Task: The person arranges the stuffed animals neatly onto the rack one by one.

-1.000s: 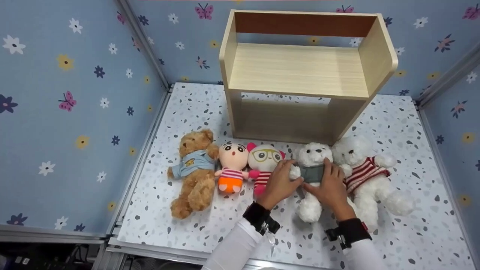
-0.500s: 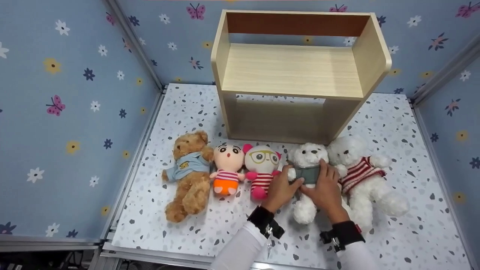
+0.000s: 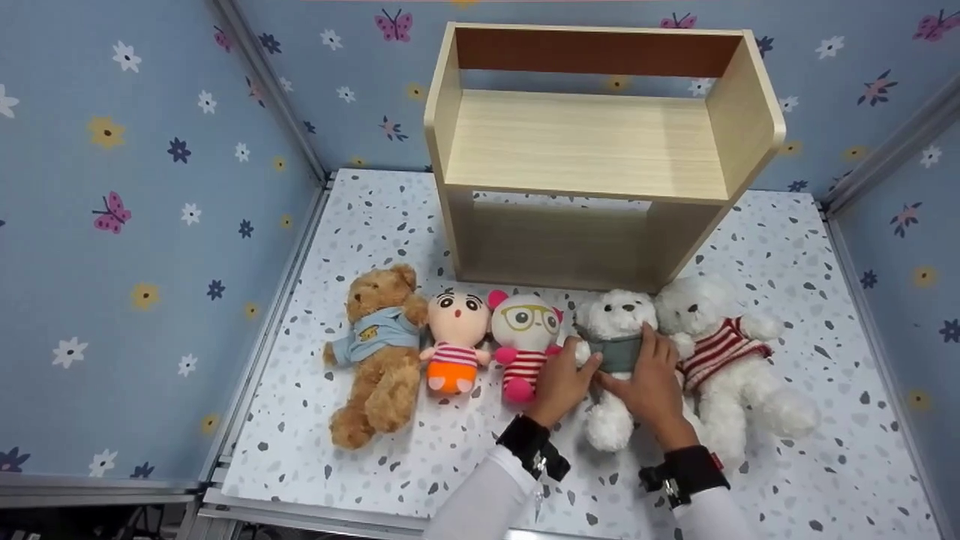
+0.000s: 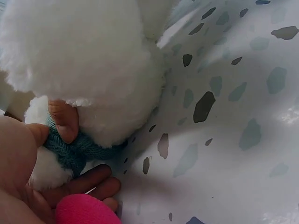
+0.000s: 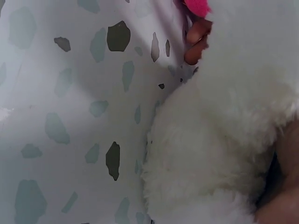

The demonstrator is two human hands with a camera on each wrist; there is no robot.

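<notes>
A white teddy bear [image 3: 609, 424] in a green knit top [image 3: 616, 352] lies on its back in the head view. On its left side my left hand [image 3: 559, 382] holds it, thumb on the top and fingers down the flank. My right hand [image 3: 651, 382] grips the other side, thumb on the belly and fingertips up by the chin. In the left wrist view, the left fingers [image 4: 91, 184] pass beside a pink plush limb [image 4: 86, 210]. White fur [image 5: 210, 140] fills much of the right wrist view, hiding most of the right hand [image 5: 282, 186].
Left of the hands lie a panda doll [image 3: 525, 319] with glasses, a doll in orange shorts [image 3: 454, 375] and a brown teddy bear [image 3: 390, 375]. A white bear in a striped sweater [image 3: 724, 352] lies right. Behind them stands a wooden shelf [image 3: 585, 142] on the speckled table [image 3: 292, 457].
The head view has shifted slightly, moving the whole scene a little left in the picture. Both hands keep their hold on the white teddy bear, which stays in place.
</notes>
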